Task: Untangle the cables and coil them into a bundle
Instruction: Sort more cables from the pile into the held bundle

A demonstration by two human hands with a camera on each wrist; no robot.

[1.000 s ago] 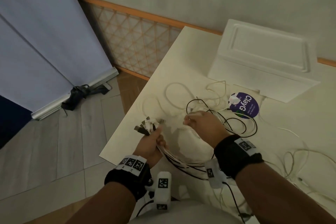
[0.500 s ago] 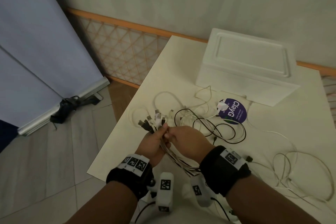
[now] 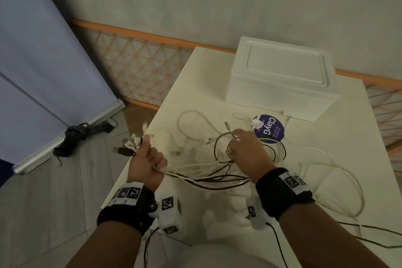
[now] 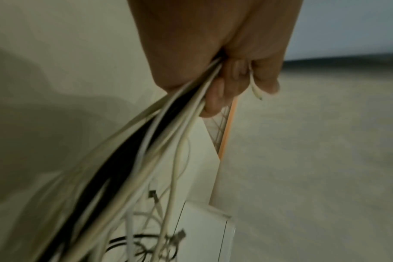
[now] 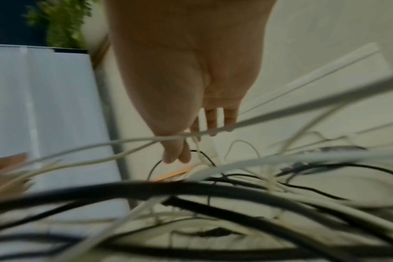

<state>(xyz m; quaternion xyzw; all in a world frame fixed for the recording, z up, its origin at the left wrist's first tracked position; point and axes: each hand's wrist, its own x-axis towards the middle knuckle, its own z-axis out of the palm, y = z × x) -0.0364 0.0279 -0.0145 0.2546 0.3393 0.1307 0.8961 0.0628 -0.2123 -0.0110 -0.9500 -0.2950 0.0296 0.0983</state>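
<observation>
My left hand (image 3: 150, 154) grips a bundle of white and black cables (image 3: 195, 176) over the table's left edge. Their plug ends (image 3: 130, 146) fan out past my thumb. The left wrist view shows the left hand (image 4: 224, 79) with fingers curled round the cable bundle (image 4: 168, 134). My right hand (image 3: 237, 139) reaches with stretched fingers into the loose tangle (image 3: 274, 154), beside a black cable loop (image 3: 219, 143). In the blurred right wrist view the right hand (image 5: 191, 141) hovers over the cables (image 5: 236, 191), gripping nothing that I can see.
The white table (image 3: 195, 85) carries a white foam box (image 3: 282, 80) at the back and a purple round label (image 3: 269, 130) under the tangle. More thin white cable loops (image 3: 339, 180) lie to the right. A screen's base (image 3: 65, 135) lies on the floor to the left.
My right hand left the bundle beside my left hand and moved right into the tangle. The left hand kept its grip and shifted left, drawing the cables out between the hands.
</observation>
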